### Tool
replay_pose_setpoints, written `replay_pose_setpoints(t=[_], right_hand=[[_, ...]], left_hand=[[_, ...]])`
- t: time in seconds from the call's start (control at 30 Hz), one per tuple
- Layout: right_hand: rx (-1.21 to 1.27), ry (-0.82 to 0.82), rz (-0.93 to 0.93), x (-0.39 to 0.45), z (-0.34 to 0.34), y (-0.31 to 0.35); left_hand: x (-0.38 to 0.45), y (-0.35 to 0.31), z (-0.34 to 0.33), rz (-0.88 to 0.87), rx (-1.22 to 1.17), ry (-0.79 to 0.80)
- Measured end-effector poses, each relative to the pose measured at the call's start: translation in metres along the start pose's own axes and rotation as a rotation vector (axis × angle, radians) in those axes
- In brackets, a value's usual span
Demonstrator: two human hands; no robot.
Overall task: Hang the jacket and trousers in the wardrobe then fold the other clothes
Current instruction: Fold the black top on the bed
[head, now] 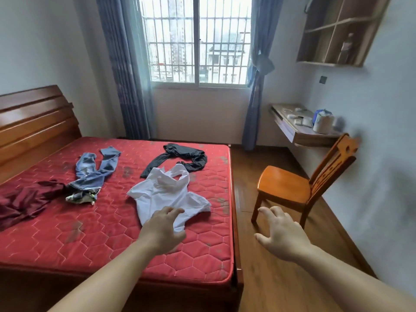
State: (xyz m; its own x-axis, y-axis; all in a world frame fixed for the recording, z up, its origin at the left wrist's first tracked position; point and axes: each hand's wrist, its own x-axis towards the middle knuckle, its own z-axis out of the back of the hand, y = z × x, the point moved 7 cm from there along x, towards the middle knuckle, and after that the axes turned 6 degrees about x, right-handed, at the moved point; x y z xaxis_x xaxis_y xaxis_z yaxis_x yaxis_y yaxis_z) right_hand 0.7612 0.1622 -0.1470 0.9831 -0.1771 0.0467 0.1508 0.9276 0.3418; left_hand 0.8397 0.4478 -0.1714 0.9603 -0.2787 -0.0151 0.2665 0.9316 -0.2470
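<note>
Daylight from a barred window (198, 41) at the far wall falls on a bed with a bare red quilted mattress (94, 233) and a wooden headboard (33, 122) at the left. Four garments lie scattered on the mattress: a white top (166, 194) nearest the right edge, a black garment (184, 158) just beyond it and touching its collar, blue jeans (96, 170) toward the middle, and a dark red garment (24, 199) at the left, meeting the jeans' waistband. The person's left hand (164, 228) reaches over the near hem of the white top, fingers loosely spread, holding nothing. The right hand (281, 235) hovers over the wooden floor beside the bed, fingers spread, also holding nothing. An orange wooden chair (290, 185) stands to the right, below a wall-mounted desk (299, 134).
</note>
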Motion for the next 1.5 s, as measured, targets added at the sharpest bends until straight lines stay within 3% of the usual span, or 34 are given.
replay_pose_setpoints(t=[0.3, 0.6, 0.9, 1.2, 1.5], right_hand=[[0.051, 0.043, 0.049, 0.003, 0.043, -0.108], [0.089, 0.088, 0.169, 0.113, 0.034, -0.116], [-0.028, 0.182, 0.256, 0.281, 0.011, -0.142], [0.002, 0.181, 0.273, 0.477, 0.010, -0.192], [0.010, 0.317, 0.402, 0.687, -0.021, -0.189]], left_hand=[[0.004, -0.112, -0.021, 0.105, -0.016, -0.023], [0.078, -0.136, -0.032, 0.206, 0.005, -0.040], [0.247, -0.145, -0.074, 0.293, -0.100, -0.049], [0.425, -0.166, -0.073, 0.334, -0.062, -0.017], [0.562, -0.150, -0.072, 0.547, -0.029, -0.019]])
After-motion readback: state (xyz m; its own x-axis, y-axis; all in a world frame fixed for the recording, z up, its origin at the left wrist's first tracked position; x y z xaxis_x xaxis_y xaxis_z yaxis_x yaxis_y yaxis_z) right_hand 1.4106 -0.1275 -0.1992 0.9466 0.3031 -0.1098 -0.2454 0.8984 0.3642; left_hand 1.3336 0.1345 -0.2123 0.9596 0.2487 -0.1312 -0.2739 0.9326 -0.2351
